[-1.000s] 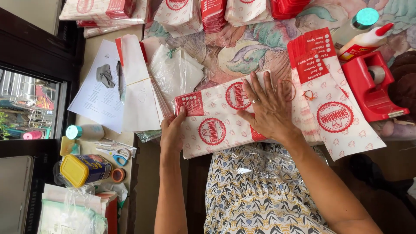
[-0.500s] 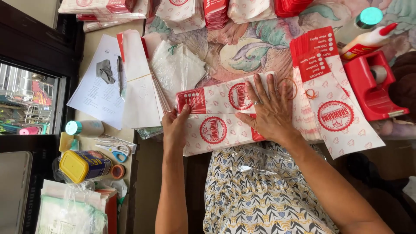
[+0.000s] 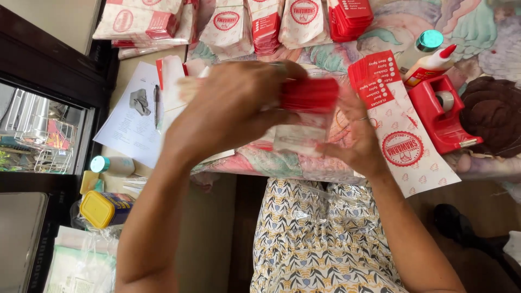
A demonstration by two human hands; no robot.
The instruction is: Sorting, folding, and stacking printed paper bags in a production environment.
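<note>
The left hand (image 3: 233,111) is raised over the middle of the counter (image 3: 325,163), fingers curled around the left end of a folded red-and-white paper sleeve (image 3: 306,116); its grip is closed on the paper. The right hand (image 3: 353,135) sits just right of it, fingers spread and partly hidden behind the sleeve, supporting the sleeve's right and near edge; how firmly it pinches cannot be determined. The sleeve is held above the patterned cloth, between the two hands, blurred by motion.

Hazards, as judged from this position:

- Crease misalignment. The sleeve is held in the air without backing from the counter. Uneven pull from either hand is likely to skew the fold or tear the thin white part.
- Loss of grip. The right hand shows only a light, open contact. The sleeve can slip toward the near edge and drop into the lap.
- Disturbing adjacent stock. A flat printed sheet (image 3: 404,135) lies just right of the right hand, overhanging the near edge. A sweep of the wrist can push it off.
- Contact with tools. The red tape dispenser (image 3: 442,116) and the glue bottle (image 3: 429,65) stand to the right, near the sheet. A wide rightward movement can knock the bottle over.
- Far stacks of finished sleeves (image 3: 260,24) are well apart and at low risk.
</note>
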